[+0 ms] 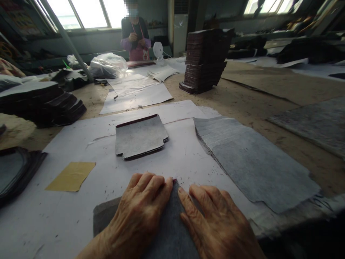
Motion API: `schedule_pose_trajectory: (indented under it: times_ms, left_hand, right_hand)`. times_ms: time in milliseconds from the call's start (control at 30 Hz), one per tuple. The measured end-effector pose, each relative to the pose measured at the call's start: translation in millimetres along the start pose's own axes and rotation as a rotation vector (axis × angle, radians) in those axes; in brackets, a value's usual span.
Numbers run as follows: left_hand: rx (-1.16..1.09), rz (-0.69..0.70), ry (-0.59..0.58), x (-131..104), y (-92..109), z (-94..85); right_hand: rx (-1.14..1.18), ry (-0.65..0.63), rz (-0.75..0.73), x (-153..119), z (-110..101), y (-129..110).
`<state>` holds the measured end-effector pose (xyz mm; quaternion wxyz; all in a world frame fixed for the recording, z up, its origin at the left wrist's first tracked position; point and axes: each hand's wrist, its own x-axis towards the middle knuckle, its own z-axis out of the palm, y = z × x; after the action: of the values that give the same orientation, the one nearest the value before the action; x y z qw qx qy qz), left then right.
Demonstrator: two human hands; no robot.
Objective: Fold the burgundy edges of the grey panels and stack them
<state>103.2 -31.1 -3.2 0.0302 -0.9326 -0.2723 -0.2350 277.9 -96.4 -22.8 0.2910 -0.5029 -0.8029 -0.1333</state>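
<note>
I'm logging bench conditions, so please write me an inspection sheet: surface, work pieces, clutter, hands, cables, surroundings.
Surface: white sheet over part of a brown worktable; dark specks scattered on the sheet.
Work pieces: grey piece under the hands; notched grey stack ahead; larger grey stack to the right.
Clutter: yellow piece at left; clear plastic bag and tall dark stack farther back.
Left hand: on the grey piece, fingers bent; grip unclear.
Right hand: touching the grey piece's right side, fingers apart.
Cables: thin pale line beside a white fan, possibly a cord; too small to tell.
Surroundings: person across the worktable, bright windows behind.
</note>
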Motion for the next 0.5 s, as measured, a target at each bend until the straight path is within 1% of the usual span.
schedule_pose_trajectory:
  times_ms: [200, 333, 500]
  left_hand:
    - [0.056, 0.071, 0.042, 4.1, 1.9, -1.4]
    - [0.072, 0.079, 0.033, 5.7, 3.1, -2.0]
    - [0.072, 0.068, 0.043, 3.7, 3.8, 0.1]
  right_hand:
    - [-0.019, 0.054, -0.012, 1.0, 2.3, -1.2]
    - [-0.021, 0.02, -0.018, 0.9, 2.0, -1.2]
    - [-0.02, 0.05, -0.022, 3.2, 2.1, -2.0]
